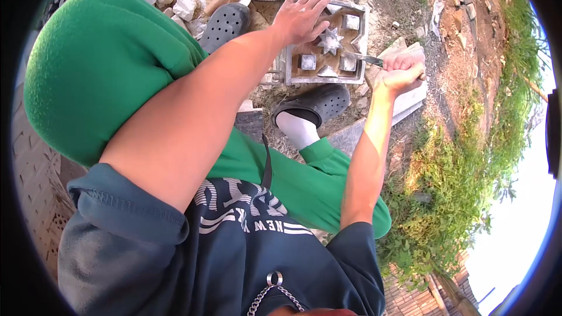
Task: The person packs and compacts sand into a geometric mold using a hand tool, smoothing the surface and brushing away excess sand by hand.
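Observation:
A rectangular mold (pixel 289 64) lies on the ground, with a star-shaped piece (pixel 330 41) in its middle. Several square, pale-topped blocks (pixel 307 62) and some triangular pieces stand around the star. My left hand (pixel 301 16) rests on the mold's upper-left part, fingers stretched out and thumb apart. At the mold's right side, my right hand (pixel 404 69) is closed around a narrow metal-bladed tool (pixel 371 59). Its handle is hidden in my fist. The blade points left, over the mold's right rim near a square block; I cannot tell whether it touches.
My dark clogs (pixel 225 26) flank the mold at left and below. Pale stones (pixel 185 6) and rubble lie at the upper left. A flat slab (pixel 410 102) sits under and below my right hand. Green plants (pixel 451 193) grow along the right.

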Demonstrator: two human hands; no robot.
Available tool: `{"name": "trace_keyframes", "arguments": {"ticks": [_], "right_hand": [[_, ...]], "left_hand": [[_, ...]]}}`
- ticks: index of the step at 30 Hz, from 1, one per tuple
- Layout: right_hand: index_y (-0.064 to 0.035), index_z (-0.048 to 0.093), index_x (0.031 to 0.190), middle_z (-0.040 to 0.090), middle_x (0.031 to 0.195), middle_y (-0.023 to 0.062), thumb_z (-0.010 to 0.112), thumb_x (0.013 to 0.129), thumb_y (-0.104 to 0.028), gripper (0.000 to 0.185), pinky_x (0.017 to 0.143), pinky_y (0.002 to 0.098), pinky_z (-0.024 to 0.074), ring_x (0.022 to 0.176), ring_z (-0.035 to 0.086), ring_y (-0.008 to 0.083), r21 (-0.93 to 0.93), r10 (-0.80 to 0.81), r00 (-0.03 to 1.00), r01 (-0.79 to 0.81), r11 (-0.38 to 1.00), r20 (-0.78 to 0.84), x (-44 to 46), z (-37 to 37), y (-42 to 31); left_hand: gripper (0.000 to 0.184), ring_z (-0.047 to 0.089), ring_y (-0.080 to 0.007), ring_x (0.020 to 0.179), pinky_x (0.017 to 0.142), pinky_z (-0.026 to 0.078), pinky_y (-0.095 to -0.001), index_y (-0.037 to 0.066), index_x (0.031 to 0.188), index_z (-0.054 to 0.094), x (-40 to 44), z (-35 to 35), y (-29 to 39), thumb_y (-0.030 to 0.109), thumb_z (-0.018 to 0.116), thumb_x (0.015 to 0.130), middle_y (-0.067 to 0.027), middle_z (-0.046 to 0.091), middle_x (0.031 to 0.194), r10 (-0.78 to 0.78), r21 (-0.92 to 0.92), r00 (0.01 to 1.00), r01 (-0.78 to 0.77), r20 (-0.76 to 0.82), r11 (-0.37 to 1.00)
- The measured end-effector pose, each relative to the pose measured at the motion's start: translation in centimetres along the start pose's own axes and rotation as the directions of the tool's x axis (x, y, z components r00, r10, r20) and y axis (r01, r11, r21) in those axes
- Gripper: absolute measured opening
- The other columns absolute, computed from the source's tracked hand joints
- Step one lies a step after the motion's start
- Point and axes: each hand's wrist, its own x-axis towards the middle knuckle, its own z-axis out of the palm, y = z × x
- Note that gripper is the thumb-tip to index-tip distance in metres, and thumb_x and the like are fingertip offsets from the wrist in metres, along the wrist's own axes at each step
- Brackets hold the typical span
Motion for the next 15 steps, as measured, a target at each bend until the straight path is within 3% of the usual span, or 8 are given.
{"name": "trace_keyframes", "arguments": {"ticks": [4,5,6,8,10,11,12,15], "right_hand": [[-0.0130,0.031,0.053,0.030,0.047,-0.0011,0.044,0.093,-0.014,0.042,0.035,0.0270,0.0199,0.036,0.024,0.0086,0.020,-0.026,0.996,0.025,0.999,0.080,-0.6,-0.3,0.7],[-0.0132,0.031,0.054,0.030,0.047,-0.0019,0.042,0.094,-0.012,0.042,0.036,0.0275,0.0177,0.037,0.025,0.0089,-0.139,0.008,0.985,0.016,0.990,0.170,-1.0,-0.4,1.9],[-0.0141,0.030,0.053,0.028,0.046,-0.0031,0.042,0.095,-0.012,0.044,0.037,0.0275,0.0154,0.037,0.024,0.0085,-0.141,0.097,0.973,-0.068,0.988,0.210,-0.9,0.2,2.4],[-0.0151,0.028,0.052,0.027,0.045,-0.0041,0.043,0.096,-0.015,0.047,0.037,0.0275,0.0160,0.037,0.023,0.0080,-0.136,0.197,0.974,-0.181,0.974,0.110,0.6,0.5,1.4],[-0.0164,0.026,0.052,0.025,0.044,-0.0040,0.045,0.097,-0.019,0.049,0.038,0.0276,0.0180,0.037,0.023,0.0085,-0.044,0.183,0.981,-0.181,0.983,0.062,0.9,0.1,0.2],[-0.0171,0.025,0.052,0.025,0.043,-0.0041,0.046,0.097,-0.021,0.050,0.038,0.0283,0.0191,0.037,0.023,0.0089,-0.096,0.086,0.995,-0.080,0.992,0.060,0.3,-0.3,1.0],[-0.0175,0.026,0.051,0.026,0.043,-0.0038,0.045,0.097,-0.019,0.050,0.038,0.0285,0.0194,0.036,0.024,0.0090,-0.222,0.181,0.976,-0.152,0.963,0.117,-0.6,-0.1,1.8],[-0.0157,0.028,0.051,0.027,0.044,-0.0030,0.045,0.093,-0.014,0.044,0.037,0.0279,0.0227,0.036,0.027,0.0096,-0.035,0.199,0.959,-0.197,0.980,0.200,-0.2,-0.7,1.1]], "left_hand": [[0.056,0.043,-0.0248,0.133,0.113,0.026,-0.0437,0.008,0.144,0.038,0.7,-0.3,-1.0,0.039,0.045,0.099,-0.0098,0.050,0.140,0.058,-0.050,0.998,-0.059,-0.024,0.997],[0.054,0.044,-0.0255,0.133,0.112,0.028,-0.0437,0.008,0.143,0.039,0.8,-0.4,-1.2,0.038,0.046,0.099,-0.0103,0.051,0.140,0.057,-0.089,0.998,-0.058,-0.007,0.994],[0.052,0.044,-0.0261,0.132,0.112,0.029,-0.0437,0.009,0.143,0.040,0.8,-0.5,-1.3,0.036,0.046,0.099,-0.0108,0.051,0.139,0.058,-0.129,0.998,-0.056,0.014,0.990],[0.048,0.045,-0.0272,0.132,0.112,0.031,-0.0427,0.009,0.140,0.043,1.2,-0.7,-2.0,0.033,0.046,0.099,-0.0117,0.052,0.139,0.040,-0.146,0.998,-0.033,0.047,0.989],[0.046,0.046,-0.0273,0.131,0.113,0.031,-0.0417,0.009,0.139,0.044,1.2,-1.5,-2.8,0.031,0.047,0.099,-0.0118,0.053,0.138,0.042,-0.090,0.999,-0.041,0.009,0.995],[0.046,0.047,-0.0269,0.130,0.112,0.031,-0.0411,0.008,0.139,0.045,0.9,-1.9,-3.0,0.030,0.048,0.098,-0.0117,0.054,0.136,0.014,-0.061,0.999,-0.017,-0.043,0.998],[0.046,0.047,-0.0269,0.130,0.112,0.031,-0.0411,0.008,0.139,0.045,0.4,-2.1,-3.2,0.030,0.048,0.098,-0.0117,0.054,0.136,0.024,-0.061,0.999,-0.027,-0.041,0.998],[0.048,0.047,-0.0265,0.129,0.109,0.032,-0.0419,0.007,0.139,0.046,-0.2,-2.8,-4.2,0.031,0.051,0.097,-0.0113,0.055,0.135,0.005,0.009,0.997,-0.005,-0.079,1.000]]}}
